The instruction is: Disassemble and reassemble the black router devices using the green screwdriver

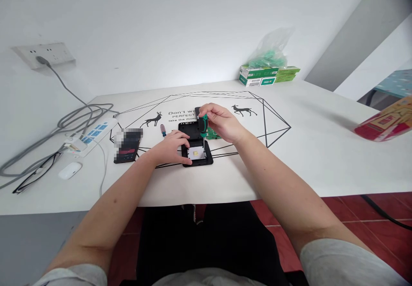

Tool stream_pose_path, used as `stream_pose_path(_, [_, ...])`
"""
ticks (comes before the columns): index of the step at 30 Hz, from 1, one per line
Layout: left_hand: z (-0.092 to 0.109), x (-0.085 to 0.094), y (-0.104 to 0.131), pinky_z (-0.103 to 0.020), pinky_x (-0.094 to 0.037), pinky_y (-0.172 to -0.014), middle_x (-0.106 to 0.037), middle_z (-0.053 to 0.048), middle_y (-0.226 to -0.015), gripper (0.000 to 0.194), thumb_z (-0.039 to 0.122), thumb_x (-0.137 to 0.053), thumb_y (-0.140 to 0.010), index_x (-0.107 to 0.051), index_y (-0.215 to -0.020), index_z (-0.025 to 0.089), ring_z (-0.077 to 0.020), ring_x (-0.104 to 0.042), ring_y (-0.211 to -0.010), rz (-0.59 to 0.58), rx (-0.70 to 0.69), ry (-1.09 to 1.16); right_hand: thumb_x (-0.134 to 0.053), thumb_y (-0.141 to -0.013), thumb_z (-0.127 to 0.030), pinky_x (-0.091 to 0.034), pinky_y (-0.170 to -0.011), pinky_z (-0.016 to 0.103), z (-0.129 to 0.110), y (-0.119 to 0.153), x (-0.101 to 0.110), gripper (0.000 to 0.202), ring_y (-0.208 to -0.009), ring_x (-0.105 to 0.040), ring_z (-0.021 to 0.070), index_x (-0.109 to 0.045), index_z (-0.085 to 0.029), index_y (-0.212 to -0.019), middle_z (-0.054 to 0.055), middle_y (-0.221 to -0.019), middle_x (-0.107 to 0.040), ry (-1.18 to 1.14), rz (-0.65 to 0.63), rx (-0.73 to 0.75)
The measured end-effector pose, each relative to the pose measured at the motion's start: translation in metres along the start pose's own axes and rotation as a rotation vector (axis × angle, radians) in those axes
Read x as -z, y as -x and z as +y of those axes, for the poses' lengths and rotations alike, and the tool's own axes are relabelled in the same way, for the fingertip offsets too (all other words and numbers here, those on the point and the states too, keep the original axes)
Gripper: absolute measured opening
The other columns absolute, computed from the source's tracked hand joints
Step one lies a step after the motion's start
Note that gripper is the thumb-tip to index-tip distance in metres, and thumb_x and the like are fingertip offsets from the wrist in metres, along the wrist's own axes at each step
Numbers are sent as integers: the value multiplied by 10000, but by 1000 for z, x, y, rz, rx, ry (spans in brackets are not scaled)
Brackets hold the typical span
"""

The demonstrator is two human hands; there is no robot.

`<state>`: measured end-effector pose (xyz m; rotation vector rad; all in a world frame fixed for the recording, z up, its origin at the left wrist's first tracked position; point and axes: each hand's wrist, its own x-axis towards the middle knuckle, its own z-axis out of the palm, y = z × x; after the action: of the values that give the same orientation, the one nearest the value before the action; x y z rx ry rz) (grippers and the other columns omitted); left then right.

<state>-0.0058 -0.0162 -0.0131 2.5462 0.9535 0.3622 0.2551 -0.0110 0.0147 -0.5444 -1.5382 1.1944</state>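
Observation:
A black rectangular casing with a white plate inside lies near the table's front edge. My left hand grips its left side, thumb at the lower edge and fingers on the upper left. In my right hand is a green and black screwdriver, held upright by its handle, its tip at the right side of the white plate. Just behind lies another black casing part, and a green circuit board shows partly below my right hand.
Left of my hands are a small screwdriver, a phone, a power strip with cables, glasses and a white case. Boxes stand by the wall; a red package is far right.

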Motion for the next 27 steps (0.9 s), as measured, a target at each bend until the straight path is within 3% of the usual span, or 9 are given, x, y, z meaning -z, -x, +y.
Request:
stream_pose_path(5, [-1, 0, 0, -598, -413, -1232, -661, -100, -1468, 463, 583, -975, -730, -767, -1006, 275, -386, -465, -1470, -4, 1, -1, -789, -856, -412, -515, -742, 334, -12, 2, 5, 186, -925, -635, 199, -757, -232, -889, 38, -1017, -723, 60, 53, -4])
stream_pose_path(8, [-1, 1, 0, -600, -406, -1238, -660, -108, -1472, 467, 584, -976, -733, -764, -1006, 270, -387, -467, -1471, -6, -3, -4, -761, -850, -377, -539, -776, 363, -16, 3, 5, 172, -979, -682, 226, -748, -212, -898, 65, -1032, -768, -2, 44, -17])
stream_pose_path(10, [-1, 1, 0, -600, -403, -1241, -662, -110, -1469, 458, 565, -980, -734, -764, -1009, 268, -386, -468, -1469, -2, -8, -9, -820, -846, -401, -554, -792, 369, -15, 3, 3, 230, -912, -702, 205, -685, -219, -884, 57, -1015, -786, -28, 31, 11])
stream_pose_path(13, [-1, 0, 0, -595, -409, -1239, -668, -106, -1458, 454, 561, -982, -735, -768, -1010, 270, -385, -471, -1464, 0, -13, -13, -968, -753, -403, -590, -828, 371, -12, 2, -1, 471, -837, -741, 173, -534, -242, -843, 33, -1022, -806, -48, 31, 22])
stream_pose_path(17, [-2, 0, 0, -592, -416, -1236, -668, -95, -1456, 461, 573, -985, -729, -774, -1006, 271, -390, -466, -1463, 3, -12, -8, -994, -742, -424, -632, -928, 403, -13, 4, -7, 598, -945, -810, 199, -430, -265, -862, 34, -1077, -842, -112, 9, -45])
stream_pose_path(22, [-3, -1, 1, -592, -415, -1238, -663, -92, -1461, 464, 578, -980, -736, -772, -1019, 274, -386, -462, -1467, 1, -4, -5, -894, -824, -381, -583, -1118, 496, -16, 8, -8, 411, -1155, -795, 230, -525, -276, -970, 35, -1168, -852, -186, -36, -110])
stream_pose_path(27, [-3, 0, 1, -594, -424, -1226, -671, -89, -1455, 437, 562, -970, -751, -778, -1022, 278, -388, -476, -1454, 8, -19, -8, -773, -810, -297, -549, -1104, 530, -13, 6, -5, 171, -1239, -711, 282, -704, -254, -961, 63, -1268, -793, -84, -5, -49])
